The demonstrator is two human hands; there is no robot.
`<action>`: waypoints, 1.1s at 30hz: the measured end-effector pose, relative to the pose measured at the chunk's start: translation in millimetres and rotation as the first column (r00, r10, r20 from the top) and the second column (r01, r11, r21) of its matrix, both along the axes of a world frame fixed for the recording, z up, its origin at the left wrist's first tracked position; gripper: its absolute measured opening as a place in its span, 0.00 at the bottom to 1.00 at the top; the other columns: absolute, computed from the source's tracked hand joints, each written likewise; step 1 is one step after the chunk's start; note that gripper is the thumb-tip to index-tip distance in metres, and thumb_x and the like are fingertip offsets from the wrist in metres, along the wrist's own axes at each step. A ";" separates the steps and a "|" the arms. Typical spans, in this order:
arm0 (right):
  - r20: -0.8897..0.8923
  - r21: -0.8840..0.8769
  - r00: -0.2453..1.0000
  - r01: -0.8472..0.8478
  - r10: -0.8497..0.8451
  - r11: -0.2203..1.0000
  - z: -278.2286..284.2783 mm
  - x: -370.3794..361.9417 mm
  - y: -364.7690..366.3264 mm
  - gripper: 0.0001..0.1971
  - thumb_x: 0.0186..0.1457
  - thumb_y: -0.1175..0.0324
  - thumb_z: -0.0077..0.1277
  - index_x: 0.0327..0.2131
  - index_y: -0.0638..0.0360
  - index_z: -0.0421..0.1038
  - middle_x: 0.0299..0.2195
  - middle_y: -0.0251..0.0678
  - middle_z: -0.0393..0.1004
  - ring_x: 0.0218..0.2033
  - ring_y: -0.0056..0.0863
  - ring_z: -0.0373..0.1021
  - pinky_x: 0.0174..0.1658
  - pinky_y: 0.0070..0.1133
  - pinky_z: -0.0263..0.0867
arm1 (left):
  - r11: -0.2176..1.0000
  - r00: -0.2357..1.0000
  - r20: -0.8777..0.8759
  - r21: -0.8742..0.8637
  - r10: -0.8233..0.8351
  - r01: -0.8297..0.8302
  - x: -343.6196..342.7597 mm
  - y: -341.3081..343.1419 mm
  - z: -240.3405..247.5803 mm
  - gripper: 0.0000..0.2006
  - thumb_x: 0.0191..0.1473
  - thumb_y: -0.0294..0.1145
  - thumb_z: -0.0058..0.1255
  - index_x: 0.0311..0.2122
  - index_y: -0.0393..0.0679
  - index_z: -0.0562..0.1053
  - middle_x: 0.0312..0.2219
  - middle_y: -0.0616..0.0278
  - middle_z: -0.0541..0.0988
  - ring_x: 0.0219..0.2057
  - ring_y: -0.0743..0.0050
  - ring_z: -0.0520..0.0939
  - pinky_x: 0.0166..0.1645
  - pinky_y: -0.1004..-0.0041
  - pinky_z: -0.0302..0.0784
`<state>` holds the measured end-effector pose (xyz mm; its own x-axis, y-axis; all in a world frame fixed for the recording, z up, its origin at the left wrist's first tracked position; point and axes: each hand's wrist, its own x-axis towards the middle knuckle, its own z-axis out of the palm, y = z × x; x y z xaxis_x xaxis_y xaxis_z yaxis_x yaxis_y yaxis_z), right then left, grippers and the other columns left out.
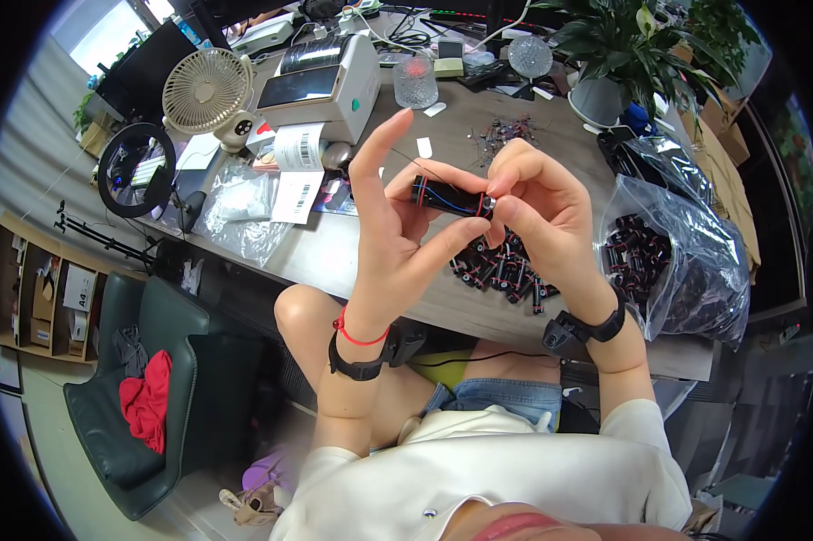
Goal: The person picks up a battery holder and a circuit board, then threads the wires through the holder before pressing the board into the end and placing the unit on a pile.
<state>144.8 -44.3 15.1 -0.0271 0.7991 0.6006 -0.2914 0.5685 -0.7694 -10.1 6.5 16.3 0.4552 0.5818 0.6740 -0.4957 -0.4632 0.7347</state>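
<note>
A small black cylinder (449, 196) with red rings and a blue wire along its side is held above the desk between my two hands. My left hand (390, 212) pinches it from the left between thumb and fingers, with the index finger raised. At its right end, the thumb and index finger of my right hand (551, 209) grip the silvery tip. A thin dark wire sticks up from the cylinder near my left fingers. Below it lies a pile of similar black and red cylinders (507, 270), partly hidden by my right hand.
To the right, a clear plastic bag (708, 261) holds several more cylinders. Small wired parts (510, 133) lie heaped behind my hands. A label printer (321, 90), fan (208, 90), glass jar (415, 83) and potted plant (597, 97) stand farther back. A green armchair (136, 397) sits left.
</note>
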 end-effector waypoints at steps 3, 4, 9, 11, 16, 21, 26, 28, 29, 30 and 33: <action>0.036 -0.001 0.999 0.023 -0.023 1.000 1.6 0.6 -1.1 0.04 0.55 0.77 0.48 0.34 0.66 0.68 0.32 0.32 0.63 0.25 0.15 0.65 0.27 0.12 0.61 | 1.000 1.000 -0.009 -0.022 -0.003 0.003 -0.9 0.4 1.0 0.43 0.44 0.13 0.55 0.60 0.42 0.42 0.36 0.48 0.74 0.37 0.67 0.78 0.46 0.70 0.75; 0.056 -0.004 0.998 0.028 -0.028 1.000 2.2 1.4 -1.2 0.04 0.55 0.77 0.48 0.34 0.67 0.68 0.32 0.31 0.63 0.25 0.15 0.64 0.27 0.12 0.61 | 1.000 1.000 -0.013 -0.023 -0.001 0.001 -0.9 1.0 0.9 0.44 0.43 0.13 0.55 0.60 0.42 0.41 0.36 0.48 0.74 0.37 0.67 0.78 0.45 0.70 0.75; 0.139 -0.007 0.990 0.033 -0.031 0.999 4.0 4.2 -3.0 0.04 0.55 0.77 0.48 0.34 0.66 0.68 0.33 0.31 0.62 0.27 0.15 0.63 0.29 0.12 0.61 | 0.999 1.000 -0.007 0.029 0.013 -0.013 0.7 5.0 -1.1 0.46 0.42 0.14 0.57 0.62 0.45 0.42 0.34 0.49 0.75 0.35 0.70 0.78 0.40 0.76 0.74; 0.142 0.004 0.989 0.041 -0.041 0.999 3.5 2.7 -2.7 0.04 0.55 0.76 0.48 0.34 0.66 0.68 0.33 0.31 0.62 0.28 0.14 0.62 0.30 0.12 0.60 | 1.000 1.000 -0.003 0.014 0.015 -0.015 1.6 4.9 -1.1 0.46 0.42 0.14 0.57 0.61 0.45 0.42 0.34 0.49 0.75 0.35 0.69 0.78 0.41 0.76 0.74; 0.159 0.026 0.983 0.086 -0.089 0.996 5.2 -1.7 -4.0 0.04 0.55 0.75 0.49 0.33 0.66 0.68 0.33 0.31 0.61 0.32 0.14 0.60 0.33 0.11 0.59 | 1.000 1.000 -0.004 0.002 0.023 -0.023 1.7 5.0 -0.5 0.46 0.41 0.14 0.57 0.61 0.44 0.42 0.33 0.49 0.75 0.35 0.69 0.78 0.41 0.76 0.74; 0.207 0.054 0.971 0.112 -0.121 0.992 2.9 1.2 -2.3 0.04 0.55 0.76 0.48 0.34 0.65 0.68 0.33 0.31 0.61 0.30 0.13 0.61 0.31 0.11 0.59 | 1.000 1.000 -0.013 0.003 0.013 -0.013 2.2 5.2 -1.8 0.46 0.41 0.13 0.57 0.61 0.44 0.42 0.33 0.48 0.75 0.35 0.69 0.78 0.42 0.75 0.73; 0.080 -0.021 0.997 0.002 -0.001 1.000 -0.5 0.6 0.3 0.04 0.54 0.76 0.49 0.34 0.65 0.69 0.33 0.31 0.62 0.27 0.12 0.61 0.29 0.10 0.59 | 0.999 1.000 -0.025 0.038 -0.014 0.015 -0.4 6.2 -0.9 0.44 0.43 0.13 0.56 0.60 0.40 0.43 0.35 0.48 0.75 0.38 0.66 0.78 0.45 0.71 0.74; 0.077 0.007 0.996 0.038 -0.038 0.999 -2.2 -0.7 0.9 0.04 0.54 0.76 0.50 0.34 0.65 0.69 0.32 0.31 0.62 0.26 0.11 0.61 0.27 0.10 0.59 | 0.999 1.000 -0.018 0.051 -0.009 0.010 1.0 6.8 -2.6 0.44 0.42 0.14 0.57 0.60 0.40 0.43 0.35 0.48 0.75 0.38 0.66 0.78 0.46 0.71 0.74; 0.075 0.021 0.996 0.056 -0.057 0.998 -2.6 -0.7 1.0 0.04 0.54 0.76 0.50 0.34 0.65 0.70 0.32 0.31 0.62 0.25 0.11 0.61 0.26 0.09 0.59 | 0.998 1.000 -0.014 0.059 -0.006 0.007 1.6 7.0 -3.1 0.44 0.42 0.14 0.57 0.60 0.40 0.43 0.35 0.48 0.75 0.38 0.66 0.78 0.46 0.71 0.74; 0.076 0.020 0.995 0.058 -0.059 0.998 -2.1 0.4 0.4 0.04 0.54 0.76 0.50 0.34 0.65 0.70 0.32 0.31 0.62 0.25 0.11 0.61 0.26 0.09 0.59 | 0.998 1.000 -0.013 0.058 -0.008 0.009 2.0 6.9 -3.1 0.44 0.42 0.14 0.57 0.60 0.40 0.43 0.35 0.48 0.75 0.38 0.66 0.78 0.46 0.71 0.74; -0.004 -0.041 1.000 0.015 -0.015 0.999 2.3 3.5 -1.3 0.04 0.53 0.77 0.51 0.33 0.65 0.70 0.33 0.31 0.63 0.28 0.12 0.62 0.29 0.10 0.60 | 0.999 1.000 -0.009 0.044 0.003 -0.002 0.2 5.8 -1.7 0.44 0.42 0.14 0.57 0.60 0.41 0.43 0.35 0.47 0.75 0.39 0.66 0.78 0.46 0.70 0.74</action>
